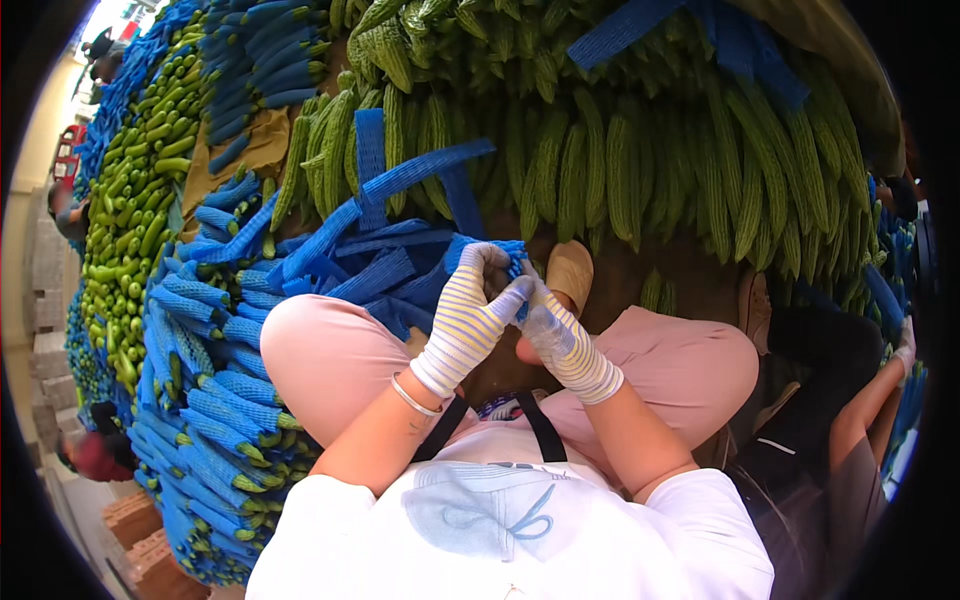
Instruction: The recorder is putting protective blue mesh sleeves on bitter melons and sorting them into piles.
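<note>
Both gloved hands work one blue foam net sleeve (515,262) over the lap.

Left hand (468,322) and right hand (556,335) pinch the sleeve's near end, fingertips meeting; it lies just ahead, joining the loose sleeve pile (380,270). Its long axis and contents are hidden. Bitter gourds (640,180) lie beyond.

Stacked pale blocks (45,310), daylit left edge

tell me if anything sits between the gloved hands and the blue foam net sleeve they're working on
Nothing visible does. The left hand and right hand both already touch the blue net sleeve, pinching it together above the lap.
</note>
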